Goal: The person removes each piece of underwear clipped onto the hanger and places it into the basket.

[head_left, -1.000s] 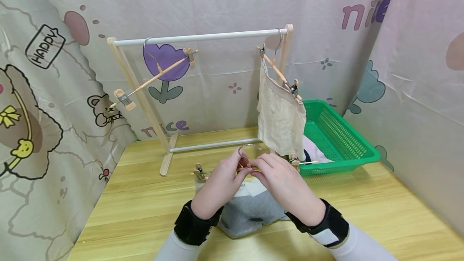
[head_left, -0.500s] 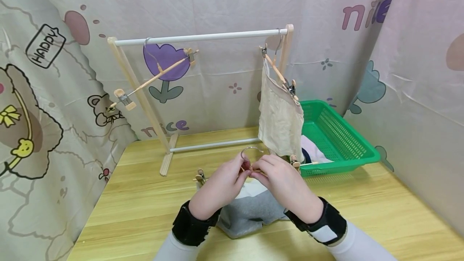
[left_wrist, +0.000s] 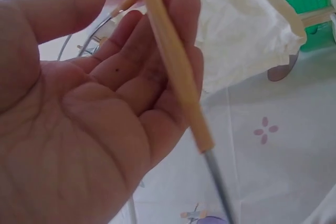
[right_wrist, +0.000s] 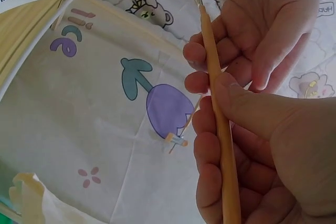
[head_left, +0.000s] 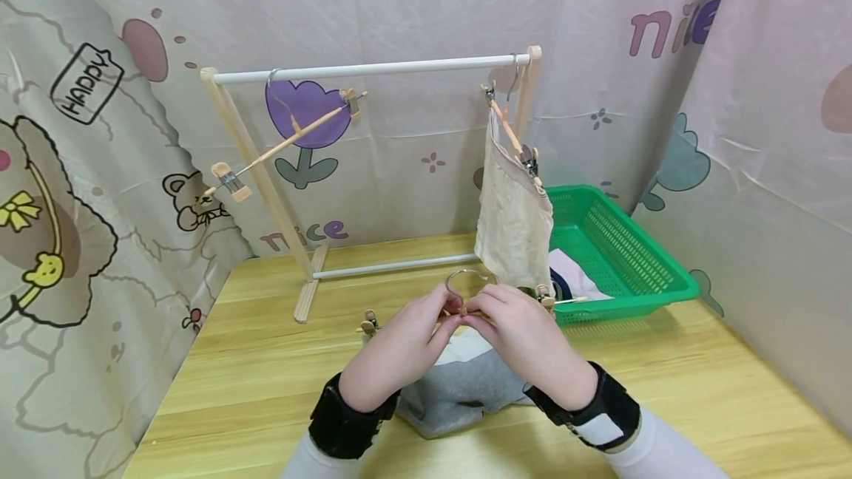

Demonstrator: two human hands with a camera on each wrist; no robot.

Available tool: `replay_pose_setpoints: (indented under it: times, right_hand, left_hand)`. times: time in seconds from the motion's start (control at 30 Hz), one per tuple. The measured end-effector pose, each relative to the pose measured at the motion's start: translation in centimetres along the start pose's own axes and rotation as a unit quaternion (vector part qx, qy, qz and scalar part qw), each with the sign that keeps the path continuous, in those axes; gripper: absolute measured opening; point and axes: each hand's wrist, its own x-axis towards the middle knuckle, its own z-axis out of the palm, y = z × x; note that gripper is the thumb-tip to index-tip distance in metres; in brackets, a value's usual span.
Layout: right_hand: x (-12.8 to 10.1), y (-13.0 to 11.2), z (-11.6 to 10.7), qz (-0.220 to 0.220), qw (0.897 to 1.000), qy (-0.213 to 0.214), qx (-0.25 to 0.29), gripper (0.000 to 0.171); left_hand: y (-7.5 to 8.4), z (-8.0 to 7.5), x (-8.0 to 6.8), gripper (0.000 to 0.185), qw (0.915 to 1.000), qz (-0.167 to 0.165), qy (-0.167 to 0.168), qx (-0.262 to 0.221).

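Both hands hold a wooden clip hanger (right_wrist: pixel 215 66) by its middle, its metal hook standing up between them. My right hand (head_left: pixel 519 324) pinches the bar between thumb and curled fingers. My left hand (head_left: pixel 416 335) has its bent fingers around the far side of the bar, with the thumb apart from it in the left wrist view. Clips show at the hanger's two ends, the left clip (head_left: pixel 370 322) and the right clip (head_left: pixel 546 298). Below the hands is a grey and white garment (head_left: pixel 459 390); the right wrist view shows printed lettering on its white part. The hands hide much of the bar.
Behind the hands stands a wooden rack with a white top rail (head_left: pixel 373 69). A bare clip hanger (head_left: pixel 293 139) hangs at its left. A beige cloth (head_left: pixel 512 213) hangs from another at its right. A green basket (head_left: pixel 639 265) at the right holds some clothing.
The hands and hanger have shifted very slightly to the right. The hanging beige cloth has turned a little and its lower edge has moved left.
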Motion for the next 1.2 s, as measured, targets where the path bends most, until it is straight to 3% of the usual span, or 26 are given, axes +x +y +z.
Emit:
replay_pose_setpoints:
  times: [0.2, 0.43, 0.7, 0.8, 1.0, 1.2]
  right_hand:
    - [0.1, 0.3, -0.4, 0.01, 1.0, 0.006, -0.003, 0.015]
    - [0.2, 0.8, -1.2, 0.021, 0.999, 0.024, 0.007, 0.016]
    - [0.4, 1.4, -2.2, 0.041, 0.998, 0.037, 0.016, 0.016]
    - [0.5, 1.5, -2.5, 0.054, 0.998, 0.038, 0.017, 0.016]
    - [0.6, 1.5, -3.1, 0.081, 0.996, 0.042, 0.026, 0.013]
    - [0.7, 1.7, -3.3, 0.098, 0.993, 0.048, 0.034, 0.013]
  left_hand:
    - [0.5, -0.8, -0.6, 0.02, 0.9995, -0.022, 0.021, 0.008]
    - [0.5, -2.0, -1.2, 0.016, 0.9915, 0.007, 0.13, 0.003]
    - [-0.4, -3.6, -1.7, 0.023, 0.9708, 0.023, 0.239, 0.0]
    - [-0.8, -4.4, -2.0, 0.029, 0.9687, -0.002, 0.248, -0.008]
    - [-1.2, -5.4, -2.6, 0.035, 0.9694, -0.073, 0.232, -0.029]
    - [-1.2, -5.6, -2.6, 0.035, 0.9698, -0.103, 0.216, -0.049]
